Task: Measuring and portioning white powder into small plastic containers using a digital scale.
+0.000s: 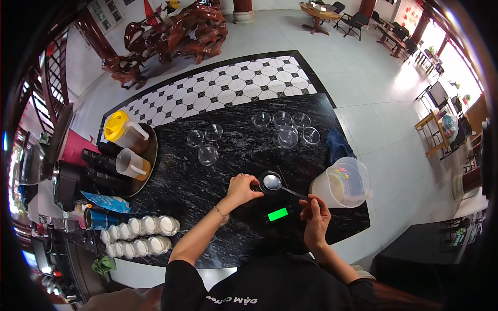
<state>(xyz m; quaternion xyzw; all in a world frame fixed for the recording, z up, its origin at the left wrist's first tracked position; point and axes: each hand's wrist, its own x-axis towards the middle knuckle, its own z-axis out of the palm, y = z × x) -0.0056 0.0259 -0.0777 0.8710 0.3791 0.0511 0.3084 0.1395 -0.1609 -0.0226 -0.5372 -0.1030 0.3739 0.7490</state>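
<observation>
My right hand (316,217) grips the handle of a metal spoon (272,182), whose bowl is over a small clear cup (268,190). The cup stands on a dark digital scale with a lit green display (277,214). My left hand (244,189) is at the cup's left side, thumb and forefinger curved near its rim; whether they touch it I cannot tell. To the right stands a translucent plastic pitcher (350,182) with pale liquid inside. Beyond the scale are several clear empty cups (288,137), with more clear cups (208,154) farther left.
Two rows of white-filled cups (149,225) stand at the near left. A round tray (152,163) holds a yellow-lidded pitcher (123,128) and a smaller measuring jug (130,163). A blue cloth (337,145) lies by the right edge of the black stone table (175,186).
</observation>
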